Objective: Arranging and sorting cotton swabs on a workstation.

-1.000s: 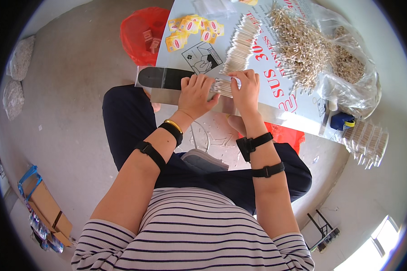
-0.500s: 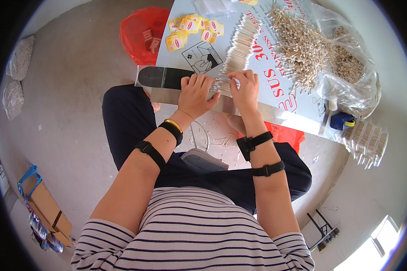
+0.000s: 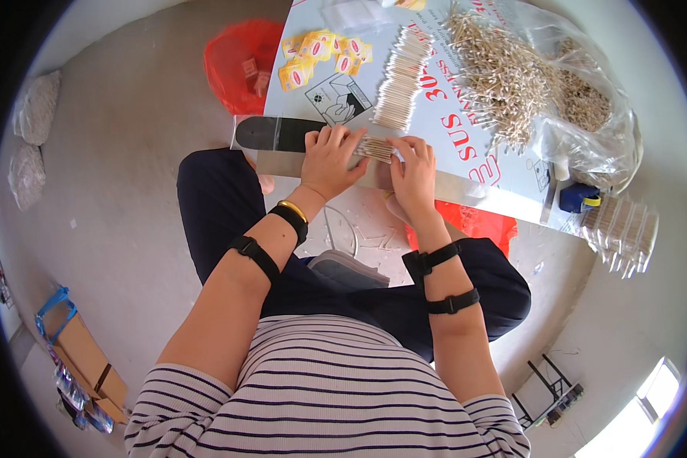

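Note:
A small bundle of cotton swabs (image 3: 377, 148) lies sideways near the table's front edge, between my two hands. At the bundle's left end, my left hand (image 3: 328, 164) grips with the thumb below and fingers above. My right hand (image 3: 414, 174) closes on the other end, its fingers bent; its thumb is partly hidden. Just beyond the bundle stretches a neat row of cotton swabs (image 3: 402, 80), apart from it. Left of my left hand, a long black strip with a rounded end (image 3: 281, 134) lies under clear plastic.
Yellow printed cards (image 3: 313, 49) and clear plastic bags (image 3: 353, 15) lie at the far left. On the right are a loose swab heap (image 3: 500, 80), an open bag (image 3: 626, 145), a blue-yellow tool (image 3: 578, 198) and packed swabs (image 3: 620, 229). A red bag (image 3: 233, 65) hangs beside the table.
The bundle has come apart from the row, leaving a gap. My right hand has shifted slightly toward me, down onto the bundle's end; my left hand has stayed nearly still.

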`<state>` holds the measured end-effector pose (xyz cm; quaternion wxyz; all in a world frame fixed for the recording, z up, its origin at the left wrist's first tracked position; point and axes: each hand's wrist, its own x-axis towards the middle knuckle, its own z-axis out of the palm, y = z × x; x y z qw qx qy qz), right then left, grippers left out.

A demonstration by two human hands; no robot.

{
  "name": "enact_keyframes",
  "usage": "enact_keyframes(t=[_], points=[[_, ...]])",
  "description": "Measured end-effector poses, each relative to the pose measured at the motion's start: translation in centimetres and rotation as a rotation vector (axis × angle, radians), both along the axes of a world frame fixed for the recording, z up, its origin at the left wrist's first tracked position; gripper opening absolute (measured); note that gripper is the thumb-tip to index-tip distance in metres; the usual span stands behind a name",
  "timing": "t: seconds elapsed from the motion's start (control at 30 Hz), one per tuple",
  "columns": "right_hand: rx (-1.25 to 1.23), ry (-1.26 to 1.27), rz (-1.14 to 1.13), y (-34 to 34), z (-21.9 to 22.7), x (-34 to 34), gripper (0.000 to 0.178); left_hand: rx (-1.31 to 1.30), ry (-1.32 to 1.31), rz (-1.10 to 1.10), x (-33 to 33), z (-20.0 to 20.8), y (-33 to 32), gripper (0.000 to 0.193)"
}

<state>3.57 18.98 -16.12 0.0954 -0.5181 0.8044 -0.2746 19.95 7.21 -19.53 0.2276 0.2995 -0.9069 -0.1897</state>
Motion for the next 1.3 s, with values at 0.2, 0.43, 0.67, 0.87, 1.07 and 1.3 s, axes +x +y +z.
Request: enact_keyframes(t=[0.2, 0.43, 0.67, 0.87, 1.07, 1.3], points=[[-0.027, 0.033, -0.011, 1.9, -0.1, 0.8, 0.042, 0.084, 0.092, -0.030, 0.5, 0.2, -0.1, 0.058], [-0.090, -0.002, -0.075, -0.5, -0.4, -0.4, 0.022, 0.089, 0.078, -0.032, 0.4, 0.1, 1.0, 0.062], [0.015, 0.009, -0.034, -2.4, -1.0, -0.9, 0.012, 0.156, 0.127, 0.012, 0.4, 0.5, 1.5, 0.063], [0.001, 0.042, 0.035, -2.5, -0.8, -1.5, 0.010, 0.199, 0.099, 0.008, 1.1, 0.8, 1.2, 0.064], [0.059, 0.027, 0.053, -2.9, -0.8, -1.7, 0.012, 0.199, 0.081, -0.001, 1.3, 0.7, 1.1, 0.064], [-0.008, 0.075, 0.056, -3.4, -0.7, -3.6, 0.007, 0.128, 0.002, -0.125, 1.7, 1.0, 2.1, 0.067]])
